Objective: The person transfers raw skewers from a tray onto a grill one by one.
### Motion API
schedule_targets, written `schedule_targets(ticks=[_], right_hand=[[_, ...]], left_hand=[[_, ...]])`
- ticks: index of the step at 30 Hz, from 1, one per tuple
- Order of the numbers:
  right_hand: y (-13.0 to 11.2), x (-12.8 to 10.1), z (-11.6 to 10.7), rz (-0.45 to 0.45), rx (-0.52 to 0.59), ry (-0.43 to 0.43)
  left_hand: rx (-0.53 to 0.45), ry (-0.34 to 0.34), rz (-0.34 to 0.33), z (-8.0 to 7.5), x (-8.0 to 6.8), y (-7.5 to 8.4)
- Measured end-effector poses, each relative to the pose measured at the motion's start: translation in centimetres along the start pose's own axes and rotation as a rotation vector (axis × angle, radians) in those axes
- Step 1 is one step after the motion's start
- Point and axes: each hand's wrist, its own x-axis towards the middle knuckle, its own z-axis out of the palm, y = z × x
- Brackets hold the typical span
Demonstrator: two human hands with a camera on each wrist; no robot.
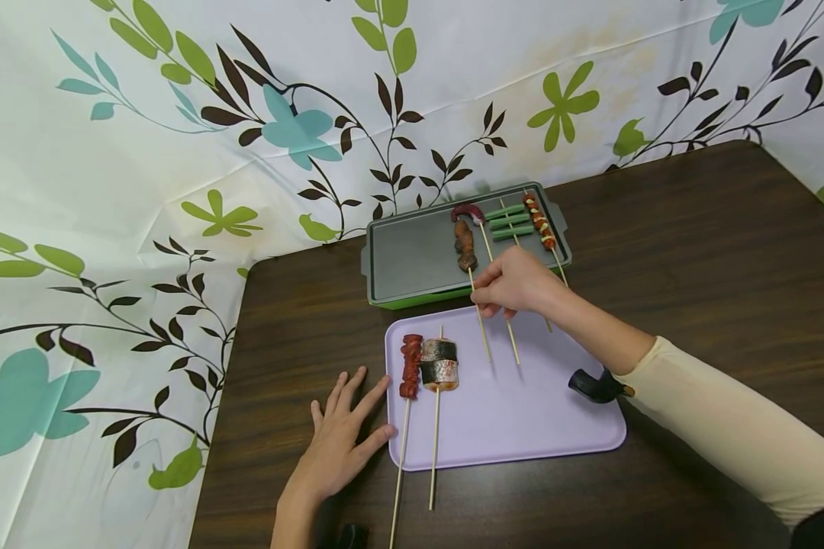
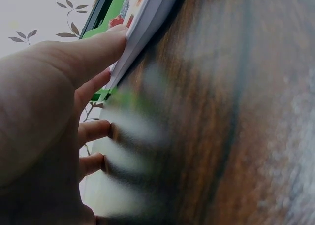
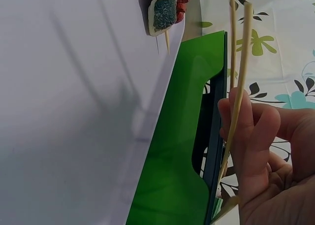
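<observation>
dark brown surface (image 1: 693, 252), with a flowery curtain (image 1: 110, 191) behind it.

grey grill pan (image 1: 412, 255) with a green rim, far side of the surface, just behind the purple tray (image 1: 522, 412). green side of the pan close up in the right wrist view (image 3: 172, 151).

purple tray lying flat, near edge toward the person.

right hand (image 1: 515, 286) over the gap between pan and tray, fingers curled round thin wooden sticks (image 1: 484, 328). sticks pinched between thumb and fingers in the right wrist view (image 3: 236, 112). food ends of those skewers lying on the pan: a reddish brown meat skewer (image 1: 464, 240), a green bean skewer (image 1: 510, 222) and a red and yellow skewer (image 1: 539, 221).

left hand (image 1: 339, 438) flat on the surface, fingers straight and spread, holding nothing. fingertips touching the left edge of the tray (image 2: 142, 33).

two skewers on the left part of the tray, side by side: a red sausage skewer (image 1: 410, 366) and a fish roll skewer (image 1: 439, 364) with a dark band. their sticks poking out over the near edge of the tray.

small black thing (image 1: 593, 385) by the right sleeve, at the tray's right edge; cannot tell what it is.
</observation>
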Motion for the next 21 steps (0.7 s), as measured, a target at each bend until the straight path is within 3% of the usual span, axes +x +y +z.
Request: schedule_targets(ticks=[21], right_hand=[[0.4,-1.3,-0.4,-0.019,0.061,-0.017]], left_hand=[[-0.002,0.0,-0.003,0.0,0.1,0.1]])
